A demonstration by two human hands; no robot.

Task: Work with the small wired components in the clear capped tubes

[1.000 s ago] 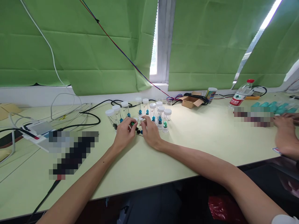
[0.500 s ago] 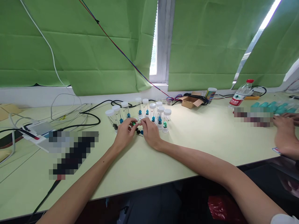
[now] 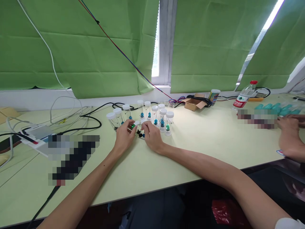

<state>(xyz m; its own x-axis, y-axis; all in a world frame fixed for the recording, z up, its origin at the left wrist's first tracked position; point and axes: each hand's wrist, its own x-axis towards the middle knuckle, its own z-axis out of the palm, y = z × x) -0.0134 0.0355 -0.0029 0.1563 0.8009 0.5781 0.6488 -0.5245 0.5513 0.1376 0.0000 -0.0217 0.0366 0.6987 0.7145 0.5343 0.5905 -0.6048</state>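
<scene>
In my left hand, the fingers are closed around a small clear vial with a white cap and a green piece inside. My right hand is just to the right, its fingertips pinched together; whatever they hold is too small to make out. Between the hands lie small black parts and a blue part by my right fingers. Around them stand several clear vials with white caps, most with blue pieces inside; one vial at the right holds a green piece.
Behind the vials are black cables and an open cardboard box, with a can beside it. A water bottle stands farther right, near teal objects and another person's hand. White adapters and cables lie left.
My hands have drawn slightly apart. My left hand has shifted a little left with the vial, and its white cap shows more clearly now.
</scene>
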